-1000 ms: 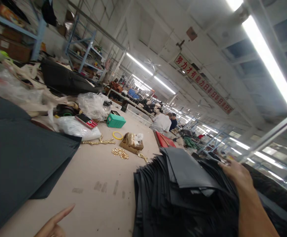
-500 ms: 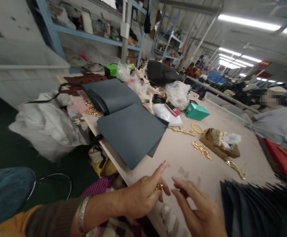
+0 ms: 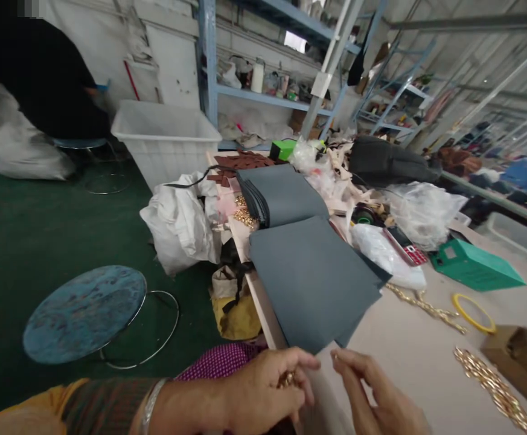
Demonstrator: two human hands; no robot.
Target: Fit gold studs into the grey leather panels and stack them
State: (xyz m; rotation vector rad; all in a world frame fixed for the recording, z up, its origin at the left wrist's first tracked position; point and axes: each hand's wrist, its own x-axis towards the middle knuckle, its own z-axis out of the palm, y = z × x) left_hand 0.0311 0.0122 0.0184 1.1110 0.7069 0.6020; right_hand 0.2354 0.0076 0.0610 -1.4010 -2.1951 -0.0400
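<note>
My left hand is at the table's near edge, its fingers curled round some small gold metal pieces. To its right, my right hand pinches thumb and forefinger together at a tiny item, too small to name. The two hands are a short gap apart. Just beyond them lie dark grey sheets, with a folded stack of similar sheets behind. A heap of gold chain rests on the table at the right, beside a cardboard box holding more gold chain.
A yellow ring, a green box and a red-and-black phone-like device lie on the table. Left of it stand a white sack, a blue round stool and a white bin. A person in black sits far left.
The view has swung left, bringing in the stool, bin and seated person. My left forefinger has bent inward from pointing out, and my right thumb and forefinger have closed together.
</note>
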